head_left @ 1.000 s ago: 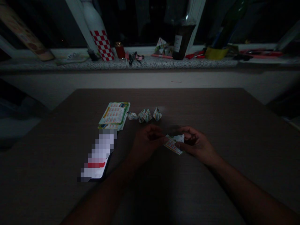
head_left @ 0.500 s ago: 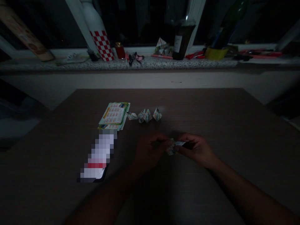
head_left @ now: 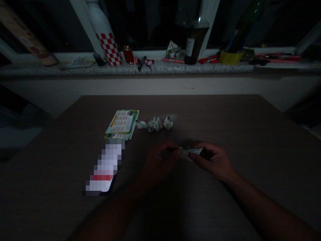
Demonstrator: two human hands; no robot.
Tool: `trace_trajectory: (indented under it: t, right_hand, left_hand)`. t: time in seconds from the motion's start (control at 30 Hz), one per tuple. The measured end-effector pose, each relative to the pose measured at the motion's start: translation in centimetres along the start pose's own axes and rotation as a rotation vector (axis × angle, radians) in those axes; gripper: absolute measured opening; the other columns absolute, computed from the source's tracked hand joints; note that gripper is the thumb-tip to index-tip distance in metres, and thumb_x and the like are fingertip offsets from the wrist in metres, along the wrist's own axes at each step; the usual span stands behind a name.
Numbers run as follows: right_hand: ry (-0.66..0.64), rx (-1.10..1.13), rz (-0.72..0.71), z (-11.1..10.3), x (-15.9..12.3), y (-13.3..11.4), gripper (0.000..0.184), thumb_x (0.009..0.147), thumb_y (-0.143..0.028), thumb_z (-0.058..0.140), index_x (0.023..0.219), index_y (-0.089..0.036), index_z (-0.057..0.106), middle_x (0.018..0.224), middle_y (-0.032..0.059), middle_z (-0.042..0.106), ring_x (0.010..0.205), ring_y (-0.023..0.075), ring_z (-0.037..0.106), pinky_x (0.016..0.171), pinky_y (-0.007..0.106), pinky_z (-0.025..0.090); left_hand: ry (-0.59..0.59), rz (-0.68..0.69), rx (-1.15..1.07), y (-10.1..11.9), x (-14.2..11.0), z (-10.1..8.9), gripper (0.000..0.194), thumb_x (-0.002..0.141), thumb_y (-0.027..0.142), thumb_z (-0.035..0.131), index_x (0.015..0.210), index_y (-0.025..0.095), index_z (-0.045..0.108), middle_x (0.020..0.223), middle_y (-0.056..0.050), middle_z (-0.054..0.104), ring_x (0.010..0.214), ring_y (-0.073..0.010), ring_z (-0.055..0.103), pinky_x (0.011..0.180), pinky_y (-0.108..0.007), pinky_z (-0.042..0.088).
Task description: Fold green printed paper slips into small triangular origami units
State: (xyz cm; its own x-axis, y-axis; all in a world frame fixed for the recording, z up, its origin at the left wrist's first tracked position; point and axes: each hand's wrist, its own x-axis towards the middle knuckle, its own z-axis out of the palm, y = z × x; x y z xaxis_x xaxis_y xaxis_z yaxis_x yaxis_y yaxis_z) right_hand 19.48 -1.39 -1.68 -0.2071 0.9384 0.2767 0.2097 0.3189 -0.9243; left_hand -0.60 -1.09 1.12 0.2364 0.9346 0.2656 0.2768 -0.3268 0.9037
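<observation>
Between my two hands is a small piece of folded printed paper [head_left: 187, 154], held above the dark table. My left hand [head_left: 160, 160] pinches its left end between thumb and fingers. On the other side, my right hand [head_left: 213, 160] grips the right part, thumb in front and fingers behind. Dim light hides the finer folds. Beyond my hands stand several folded paper pieces in a row, among them a pointed one [head_left: 168, 123] at the right end and a flatter one [head_left: 141, 124] beside the card stack.
A stack of printed calendar cards [head_left: 121, 122] lies left of the folded pieces. Nearer me is a phone [head_left: 106, 167] with a blurred screen. Behind the table, the stone windowsill [head_left: 165, 69] bears a checkered bottle [head_left: 109, 47], a dark labelled container [head_left: 195, 47] and pens.
The folded paper has turned between my fingers and now shows as a flatter, wider shape pointing right. My right hand has shifted slightly to the right. Everything else stays put.
</observation>
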Motion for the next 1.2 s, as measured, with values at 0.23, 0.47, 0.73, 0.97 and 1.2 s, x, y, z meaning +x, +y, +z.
trace_trajectory:
  t: [0.23, 0.47, 0.73, 0.97, 1.2]
  right_hand:
    - [0.055, -0.018, 0.016, 0.0, -0.2, -0.4, 0.011, 0.078, -0.029, 0.069, 0.082, -0.019, 0.067, 0.079, 0.0050, 0.071, 0.073, 0.0191, 0.065, 0.064, 0.028, 0.051]
    - [0.105, -0.011, 0.018, 0.0, -0.3, -0.6, 0.011, 0.077, -0.029, 0.070, 0.080, -0.019, 0.068, 0.075, 0.0045, 0.071, 0.066, 0.0172, 0.065, 0.061, 0.027, 0.052]
    - [0.144, -0.068, 0.016, 0.0, -0.2, -1.0, 0.010, 0.075, -0.028, 0.070, 0.078, -0.019, 0.069, 0.070, 0.0031, 0.070, 0.062, 0.0158, 0.063, 0.057, 0.025, 0.051]
    - [0.155, -0.080, 0.027, -0.1, -0.1, -1.0, 0.011, 0.076, -0.030, 0.069, 0.077, -0.019, 0.069, 0.069, 0.0027, 0.070, 0.060, 0.0157, 0.063, 0.056, 0.025, 0.051]
    - [0.153, -0.073, 0.036, -0.2, -0.1, -1.1, 0.012, 0.075, -0.032, 0.070, 0.077, -0.020, 0.070, 0.071, 0.0032, 0.072, 0.062, 0.0173, 0.065, 0.058, 0.027, 0.054]
  left_hand:
    - [0.064, -0.092, -0.057, -0.3, -0.1, 0.3, 0.010, 0.082, 0.025, 0.061, 0.089, 0.019, 0.062, 0.083, 0.000, 0.065, 0.078, -0.0139, 0.061, 0.070, -0.024, 0.048]
    - [0.010, -0.079, 0.050, 0.0, 0.1, 0.3, 0.008, 0.080, 0.023, 0.062, 0.086, 0.018, 0.066, 0.080, 0.000, 0.068, 0.076, -0.0141, 0.062, 0.072, -0.025, 0.047]
    - [-0.083, -0.152, 0.060, 0.2, 0.4, 0.2, 0.011, 0.077, 0.028, 0.067, 0.077, 0.017, 0.065, 0.076, 0.000, 0.067, 0.073, -0.0142, 0.060, 0.069, -0.024, 0.045]
    - [-0.150, -0.240, 0.038, 0.0, 0.5, 0.3, 0.016, 0.081, 0.034, 0.063, 0.082, 0.019, 0.068, 0.076, 0.001, 0.069, 0.073, -0.0150, 0.062, 0.065, -0.023, 0.044]
    - [-0.161, -0.239, 0.005, -0.3, 0.4, 0.3, 0.018, 0.082, 0.035, 0.062, 0.082, 0.020, 0.072, 0.075, 0.001, 0.071, 0.071, -0.0149, 0.063, 0.063, -0.023, 0.044]
